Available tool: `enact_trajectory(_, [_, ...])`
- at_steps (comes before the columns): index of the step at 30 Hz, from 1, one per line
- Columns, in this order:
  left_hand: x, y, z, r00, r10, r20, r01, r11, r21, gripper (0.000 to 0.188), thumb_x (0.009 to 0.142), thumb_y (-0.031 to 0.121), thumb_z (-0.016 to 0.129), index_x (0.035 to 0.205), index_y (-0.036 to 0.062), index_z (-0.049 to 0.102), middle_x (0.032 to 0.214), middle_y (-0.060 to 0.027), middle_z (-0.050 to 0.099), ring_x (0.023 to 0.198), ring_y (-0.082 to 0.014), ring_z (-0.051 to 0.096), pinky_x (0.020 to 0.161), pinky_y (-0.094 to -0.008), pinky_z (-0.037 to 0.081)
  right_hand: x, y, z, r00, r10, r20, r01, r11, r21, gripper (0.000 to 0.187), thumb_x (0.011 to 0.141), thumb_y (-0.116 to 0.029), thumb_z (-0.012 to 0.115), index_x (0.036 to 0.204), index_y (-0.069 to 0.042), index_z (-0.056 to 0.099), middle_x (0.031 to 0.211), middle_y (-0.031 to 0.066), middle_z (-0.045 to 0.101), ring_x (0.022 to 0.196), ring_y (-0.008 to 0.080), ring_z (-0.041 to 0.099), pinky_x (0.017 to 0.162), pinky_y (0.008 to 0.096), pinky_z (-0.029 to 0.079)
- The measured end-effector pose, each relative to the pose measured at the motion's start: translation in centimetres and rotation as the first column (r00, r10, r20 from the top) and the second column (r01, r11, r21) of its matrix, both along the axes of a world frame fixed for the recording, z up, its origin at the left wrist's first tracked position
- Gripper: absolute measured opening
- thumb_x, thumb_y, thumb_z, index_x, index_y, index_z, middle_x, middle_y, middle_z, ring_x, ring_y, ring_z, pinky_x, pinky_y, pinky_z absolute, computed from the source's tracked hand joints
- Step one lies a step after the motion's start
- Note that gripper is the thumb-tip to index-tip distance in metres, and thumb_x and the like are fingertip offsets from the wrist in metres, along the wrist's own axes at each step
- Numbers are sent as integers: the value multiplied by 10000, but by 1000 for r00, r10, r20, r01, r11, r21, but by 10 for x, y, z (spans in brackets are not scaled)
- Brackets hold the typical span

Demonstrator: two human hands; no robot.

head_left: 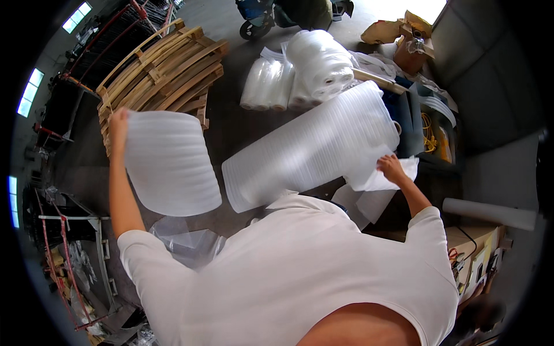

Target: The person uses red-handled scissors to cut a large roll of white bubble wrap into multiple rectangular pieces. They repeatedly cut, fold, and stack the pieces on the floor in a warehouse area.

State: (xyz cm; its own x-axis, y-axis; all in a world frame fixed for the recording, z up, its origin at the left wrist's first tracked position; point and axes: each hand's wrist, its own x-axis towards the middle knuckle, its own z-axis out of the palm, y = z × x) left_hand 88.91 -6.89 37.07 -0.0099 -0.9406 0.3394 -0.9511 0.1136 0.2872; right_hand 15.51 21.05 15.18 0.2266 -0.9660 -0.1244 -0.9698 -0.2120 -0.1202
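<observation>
My left hand (pixel 119 122) is raised at the left, closed on the upper left corner of a white foam sheet (pixel 172 161). The sheet hangs down from it, slightly curved and faintly ribbed. In the middle lies a big roll of white packing foam (pixel 311 147), slanting up to the right. My right hand (pixel 392 167) is at the roll's right end, its fingers bent round a loose white foam piece (pixel 404 174). Whether that piece joins the roll I cannot tell. Its fingertips are partly blurred.
Stacked wooden pallets (pixel 161 75) stand at the far left. Wrapped film rolls (pixel 320 63) lie beyond the foam roll. A grey bin (pixel 412 121) with a yellow cord (pixel 428 132) stands right. Clear plastic (pixel 187 236) lies near my left arm, and a white tube (pixel 489 213) at the right.
</observation>
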Motion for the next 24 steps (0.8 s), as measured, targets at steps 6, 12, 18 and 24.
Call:
enact_trajectory(6, [-257,7,-32,717,-587,-377,656,751,79,161,835,145,448,777,7,508,636,-154,488,614,-220,499,598,-330,392,140,-130,125,875,370,311,-238,891,-387,139,670,-36,639,789,-10,571,1165,176,434,1062,337,426,900,378,352])
enact_trajectory(12, [-343,57,-8,634,-639,-436,743,659,116,181,833,156,510,773,-15,522,681,-75,572,630,-124,500,607,-277,409,216,-166,175,641,387,663,-118,903,-413,159,748,-64,571,877,22,535,957,149,512,864,311,518,774,369,388])
enact_trajectory(18, [-274,46,-28,657,-466,-593,748,501,434,212,725,236,624,840,59,613,723,-121,615,708,-228,599,641,-324,436,193,-155,172,695,291,658,56,890,-452,220,693,-82,650,891,-13,583,1104,161,456,1019,310,455,828,374,374])
enact_trajectory(24, [-306,71,1,759,-617,-207,639,645,419,170,757,184,544,856,61,606,714,-123,591,686,-272,573,630,-332,428,238,-143,212,892,452,20,-302,628,-717,137,669,-113,655,774,-49,595,1171,110,473,1161,269,366,971,380,287])
